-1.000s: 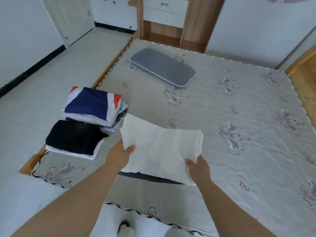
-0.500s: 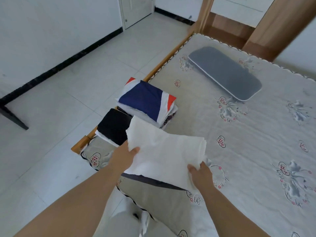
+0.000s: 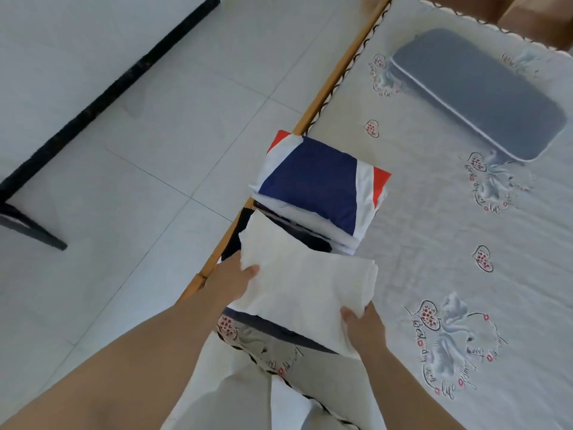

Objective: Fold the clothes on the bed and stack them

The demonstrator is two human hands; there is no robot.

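From the head view, you are holding a folded white cloth garment (image 3: 305,283) in both hands. Your left hand (image 3: 231,279) grips its left edge, thumb on top and fingers hidden underneath. Your right hand (image 3: 364,325) pinches its near right corner, fingers curled into the fabric. The garment sits over the near pile, a folded black garment (image 3: 237,235) of which only a dark strip shows at the white one's left edge. Whether the white garment already rests on the black one or hangs just above it, you cannot tell from here.

Just beyond the black garment stands a second stack, topped by a folded navy, white and red garment (image 3: 319,184) with more folded layers beneath it. Both piles sit at the left edge of the bed with the grey-white embroidered cover (image 3: 434,243), by its wooden side rail (image 3: 328,88). Far beyond the navy stack, toward the head of the bed, lies a flat grey rounded pad (image 3: 477,91).

You look nearly done: no loose clothes show anywhere on the visible part of the bed, though the view does not take in all of it. What is left, as far as this shows, is to set the white garment squarely on the black one and let go.
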